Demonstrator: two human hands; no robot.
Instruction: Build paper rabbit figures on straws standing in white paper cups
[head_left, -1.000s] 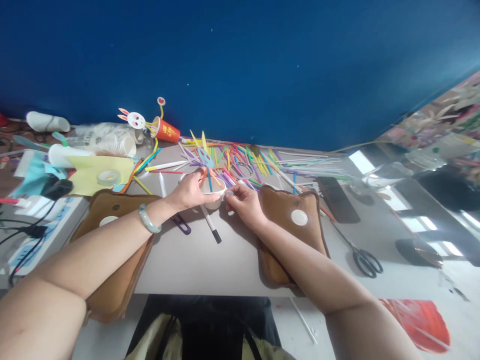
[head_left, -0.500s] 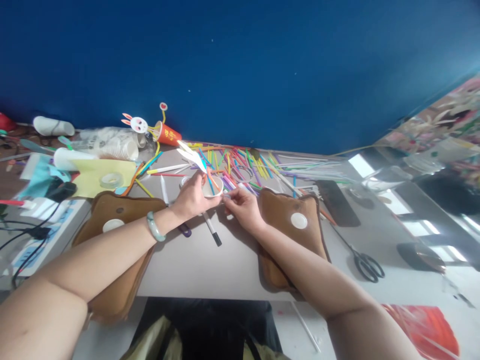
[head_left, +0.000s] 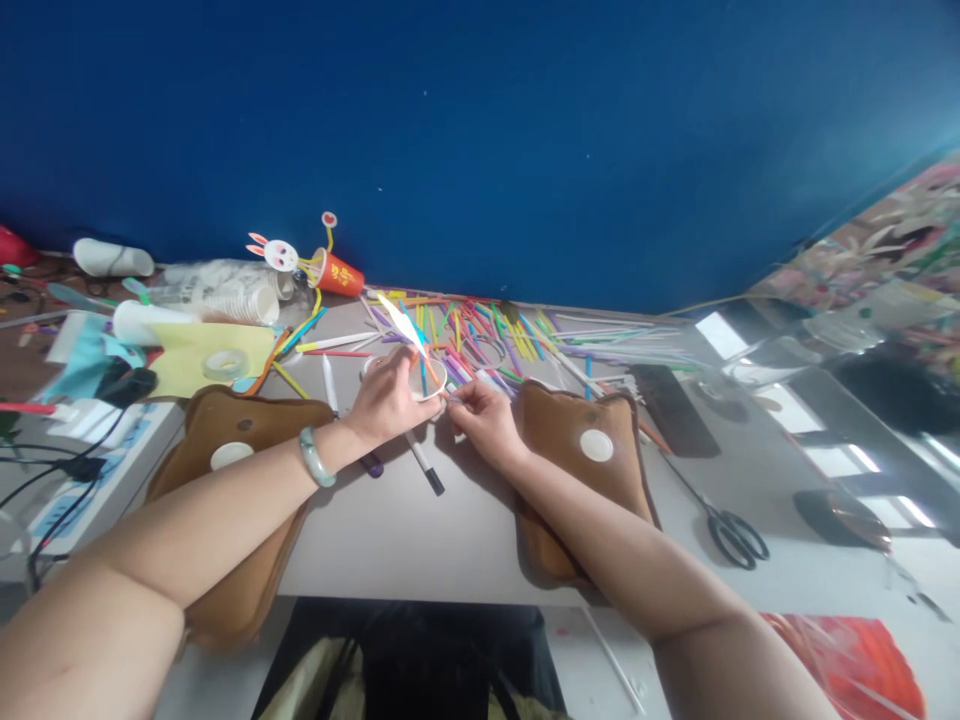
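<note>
My left hand [head_left: 385, 402], with a pale green bangle at the wrist, is wrapped round a white paper cup [head_left: 436, 384], gripping its side. Out of the cup rise an orange and a blue stick [head_left: 423, 372], with a pointed white paper piece [head_left: 401, 320] near their upper ends. Close to the cup's right rim, my right hand [head_left: 486, 418] is closed in a pinch; whatever lies between its fingertips is too small to make out. Under the hands on the table rests a marker with a black cap [head_left: 426, 464].
Colourful pipe cleaners [head_left: 517, 335] are heaped behind the hands. Two brown cushions [head_left: 596, 500] lie under my forearms. Scissors [head_left: 735, 538] and a dark phone-like slab [head_left: 675, 410] are at right. Left are a tape roll [head_left: 225, 364], stacked cups [head_left: 244, 302] and a red cup with a rabbit figure [head_left: 341, 274].
The white paper piece has turned, showing narrower, and sits slightly further right. Both hands keep nearly the same place at the cup. The view has shifted a little.
</note>
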